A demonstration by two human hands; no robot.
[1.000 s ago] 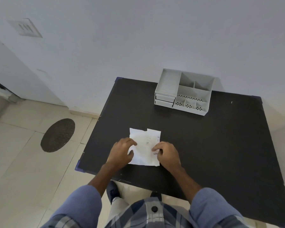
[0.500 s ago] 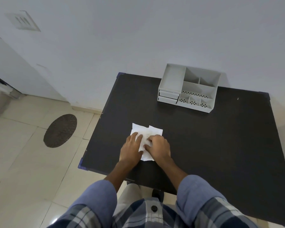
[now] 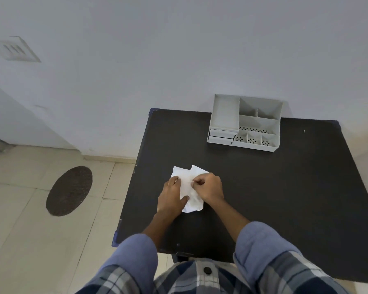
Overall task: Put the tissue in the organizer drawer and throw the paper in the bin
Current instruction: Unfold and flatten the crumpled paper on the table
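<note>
Two overlapping white sheets lie near the front left of the black table (image 3: 274, 187). The wider, soft one is the tissue (image 3: 188, 187), and a corner of the paper (image 3: 200, 169) sticks out at its upper right. My left hand (image 3: 171, 197) rests flat on the tissue's left side with its fingers spread. My right hand (image 3: 209, 187) has its fingertips pinched together on the middle of the tissue. The grey organizer (image 3: 244, 122) stands at the back of the table against the wall. Its two small drawers (image 3: 221, 136) at the lower left are closed. No bin is in view.
A dark oval mat (image 3: 69, 190) lies on the tiled floor left of the table. The white wall runs right behind the organizer and carries a vent plate (image 3: 14, 48) at the far left. The table's left edge is close to my left hand.
Both hands slid inward over the sheets from the outer edges. My right fingers have curled from flat into a pinch at the centre, and the sheets are slightly bunched.
</note>
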